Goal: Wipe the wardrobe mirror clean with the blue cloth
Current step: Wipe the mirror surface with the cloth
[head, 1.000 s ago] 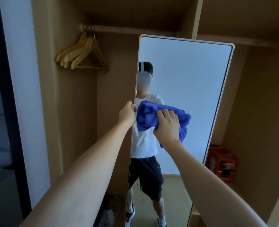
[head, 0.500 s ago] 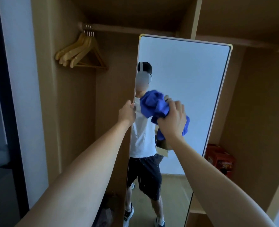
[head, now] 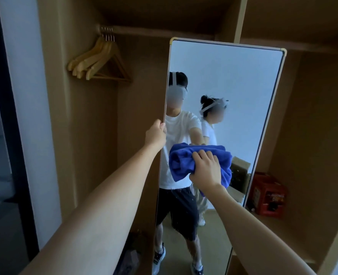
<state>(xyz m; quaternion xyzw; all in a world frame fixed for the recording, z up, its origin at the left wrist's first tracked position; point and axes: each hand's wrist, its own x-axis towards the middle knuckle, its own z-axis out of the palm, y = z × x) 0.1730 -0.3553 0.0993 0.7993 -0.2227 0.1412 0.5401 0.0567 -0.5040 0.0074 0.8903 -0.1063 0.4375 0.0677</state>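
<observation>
A tall wardrobe mirror point(head: 239, 80) in a thin pale frame stands inside the open wooden wardrobe. My left hand point(head: 155, 134) grips the mirror's left edge at mid height. My right hand point(head: 207, 171) presses the bunched blue cloth point(head: 184, 162) flat against the glass, a little below the mirror's middle. Water droplets speckle the glass under the cloth. The mirror reflects me and a second person standing behind.
Several wooden hangers point(head: 98, 62) hang from the rail point(head: 164, 30) at the upper left. A red box point(head: 267, 194) sits on the wardrobe shelf right of the mirror. A dark bag point(head: 132, 253) lies on the wardrobe floor by the mirror's foot.
My right hand has slid the blue cloth down the glass, from level with my left hand to below it. The left hand stays on the mirror's edge. A second person now shows in the reflection.
</observation>
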